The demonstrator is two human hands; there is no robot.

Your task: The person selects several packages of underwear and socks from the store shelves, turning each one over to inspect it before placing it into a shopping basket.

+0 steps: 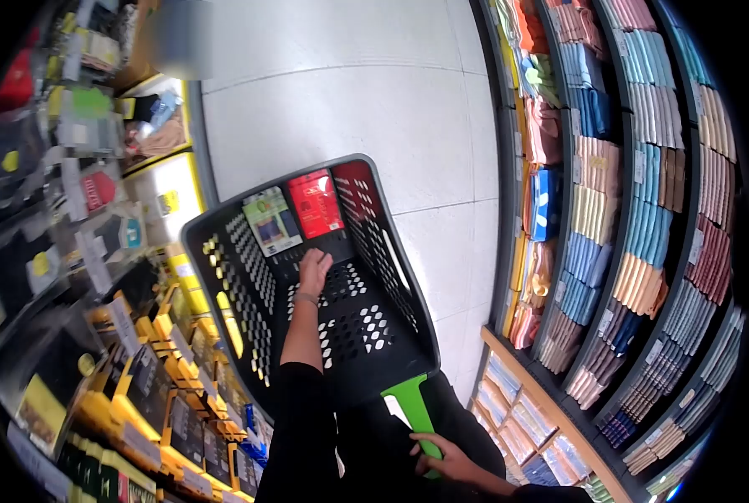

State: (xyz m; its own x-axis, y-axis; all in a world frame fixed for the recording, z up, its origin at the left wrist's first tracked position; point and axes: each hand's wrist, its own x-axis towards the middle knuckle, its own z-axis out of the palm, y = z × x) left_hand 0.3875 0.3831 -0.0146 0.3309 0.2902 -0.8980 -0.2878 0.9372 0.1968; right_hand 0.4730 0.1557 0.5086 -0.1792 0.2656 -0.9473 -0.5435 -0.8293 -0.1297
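Note:
A black shopping basket (420, 356) with perforated walls stands in front of me. My left hand (314, 270) reaches down inside it, fingers stretched out and holding nothing. Just beyond those fingertips, a flat green and white package (272, 221) with a dark picture leans against the far wall. Beside it on the right leans a red package (316, 204). My right hand (445, 461) is wrapped round the green handle (409, 401), which extends from the near rim of the basket.
On the left, a shelf holds yellow and black boxes (144, 394) and hanging packs. Folded towels (647, 101) fill the tall rack on the right, with a wooden-edged shelf (521, 411) at its near end. Pale floor tiles (341, 109) run between them.

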